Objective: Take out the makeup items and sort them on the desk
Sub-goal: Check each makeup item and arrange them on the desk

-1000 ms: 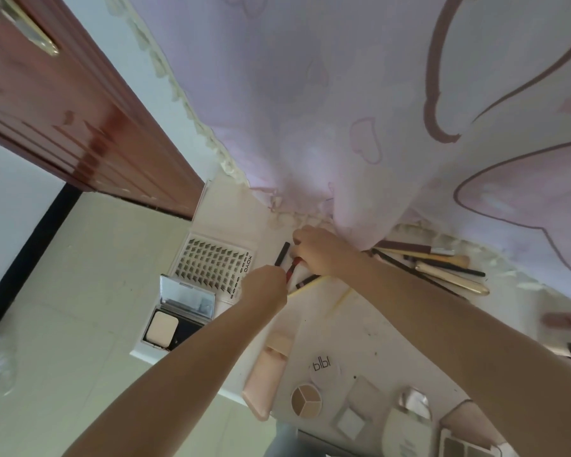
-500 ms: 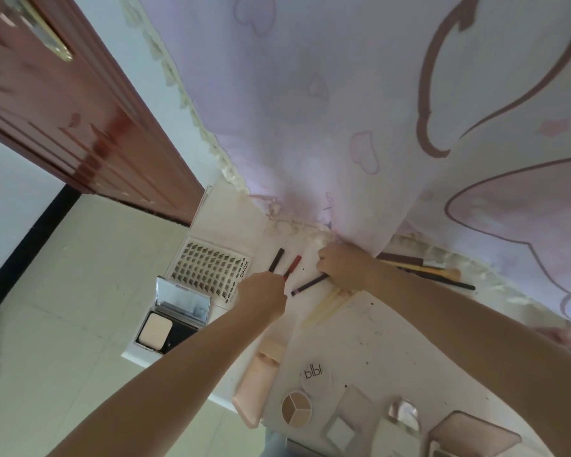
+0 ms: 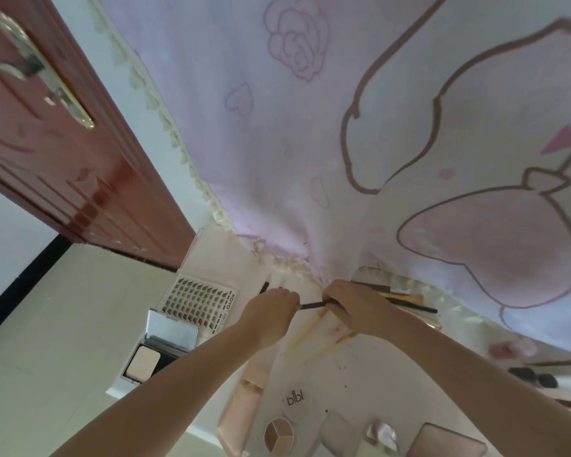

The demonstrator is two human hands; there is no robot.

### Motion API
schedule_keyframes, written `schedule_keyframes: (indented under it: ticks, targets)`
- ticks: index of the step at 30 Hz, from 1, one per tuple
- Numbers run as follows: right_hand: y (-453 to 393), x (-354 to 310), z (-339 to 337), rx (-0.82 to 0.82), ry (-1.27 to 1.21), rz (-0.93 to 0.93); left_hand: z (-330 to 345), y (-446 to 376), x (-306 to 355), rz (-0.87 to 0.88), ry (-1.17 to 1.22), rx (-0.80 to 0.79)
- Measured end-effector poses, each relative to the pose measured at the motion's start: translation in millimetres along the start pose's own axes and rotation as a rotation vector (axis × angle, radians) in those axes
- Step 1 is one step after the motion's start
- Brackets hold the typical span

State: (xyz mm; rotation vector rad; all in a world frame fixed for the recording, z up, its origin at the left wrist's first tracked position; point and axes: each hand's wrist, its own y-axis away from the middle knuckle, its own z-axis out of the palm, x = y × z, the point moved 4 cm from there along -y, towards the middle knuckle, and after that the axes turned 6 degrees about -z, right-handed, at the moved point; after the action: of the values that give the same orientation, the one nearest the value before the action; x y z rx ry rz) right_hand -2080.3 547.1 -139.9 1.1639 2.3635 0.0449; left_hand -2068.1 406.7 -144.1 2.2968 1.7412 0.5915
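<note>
Black pencil [image 3: 314,305], just one, is pinched at both ends between left hand [image 3: 271,308] and right hand [image 3: 353,305] above the white desk [image 3: 360,364]. One lash tray [image 3: 198,300], one open powder compact [image 3: 160,349] sit left.

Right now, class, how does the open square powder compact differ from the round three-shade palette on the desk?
The open square powder compact is rectangular with a raised mirrored lid; the round three-shade palette is circular, with no lid showing. The compact holds one pale beige pan, the palette three wedge-shaped shades. The compact sits at the desk's left edge, the palette nearer the camera. Both lie flat, untouched by either hand.
</note>
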Motion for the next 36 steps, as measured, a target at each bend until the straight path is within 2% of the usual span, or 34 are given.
schedule_keyframes:
  ticks: [4, 7, 12, 19, 25, 28, 33, 35, 36]
  targets:
    - [47, 9, -37, 0.171, -0.068, 0.049, -38, 13, 8, 0.081, 0.092, 0.121]
    - [80, 2, -69, 0.390, -0.016, -0.002, -63, 26, 30, 0.186, 0.126, 0.155]
    - [122, -16, -94, 0.508, 0.031, -0.068, -85, 48, 79, 0.332, 0.101, 0.228]
    - [166, -22, -124, 0.590, 0.223, -0.074, -119, 55, 125, 0.450, 0.010, 0.302]
    - [175, -18, -133, 0.704, 0.253, -0.063, -135, 49, 130, 0.521, -0.025, 0.323]
    - [178, -13, -128, 0.740, 0.260, -0.058, -133, 43, 132, 0.511, -0.031, 0.274]
    - [174, -15, -119, 0.641, 0.203, -0.065, -123, 42, 135, 0.520, -0.014, 0.189]
    - [180, -7, -120, 0.608, 0.221, 0.005, -128, 40, 124, 0.471, -0.030, 0.190]
    - [192, 4, -126, 0.649, 0.233, 0.086, -134, 37, 108, 0.394, -0.016, 0.216]
